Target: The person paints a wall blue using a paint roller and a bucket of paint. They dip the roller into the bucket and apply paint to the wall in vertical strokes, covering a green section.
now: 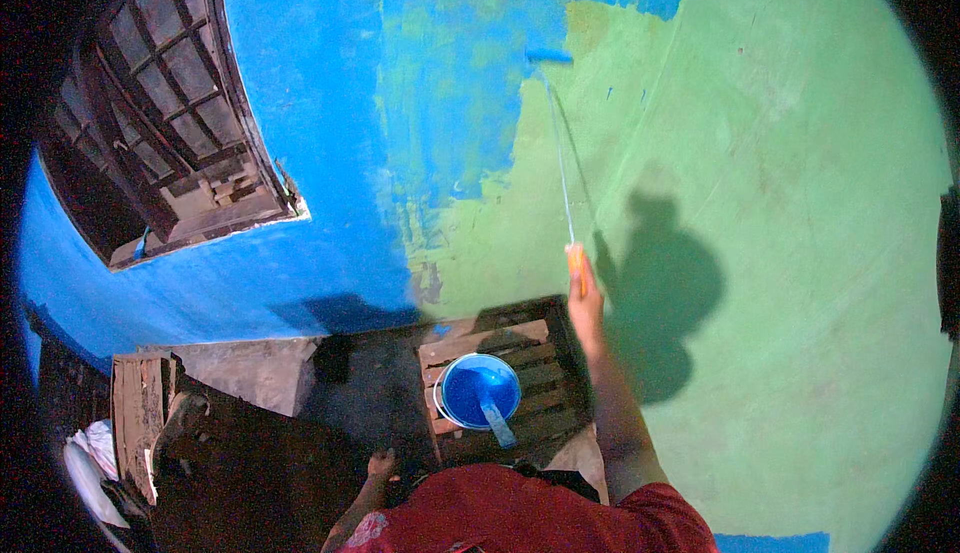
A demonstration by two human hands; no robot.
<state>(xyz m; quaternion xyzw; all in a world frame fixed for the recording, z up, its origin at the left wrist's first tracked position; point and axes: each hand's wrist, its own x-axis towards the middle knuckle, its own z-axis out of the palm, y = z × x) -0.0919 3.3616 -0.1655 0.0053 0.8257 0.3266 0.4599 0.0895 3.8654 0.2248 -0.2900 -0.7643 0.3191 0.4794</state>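
Observation:
My right hand point(586, 298) grips the orange handle point(576, 260) of a paint roller. Its long thin wire frame reaches up to a blue-coated roller sleeve point(550, 56), which lies at the boundary between the blue paint point(450, 102) and the light green wall point(787, 215). Down by my left side, my left hand point(383, 464) is small in view and its fingers look curled; whether it holds anything is unclear. Between my hands a bucket of blue paint point(457, 395) with a white wire handle stands on a slatted wooden crate point(491, 343). A paint-smeared flat stick point(498, 424) leans in the bucket.
A dark-framed window point(169, 80) with an open casement is at the upper left. Below it are a wooden piece with worn boards point(137, 403) and white plastic bags point(94, 455). A concrete ledge point(240, 373) runs along the wall's foot. Shadows fall on the wall.

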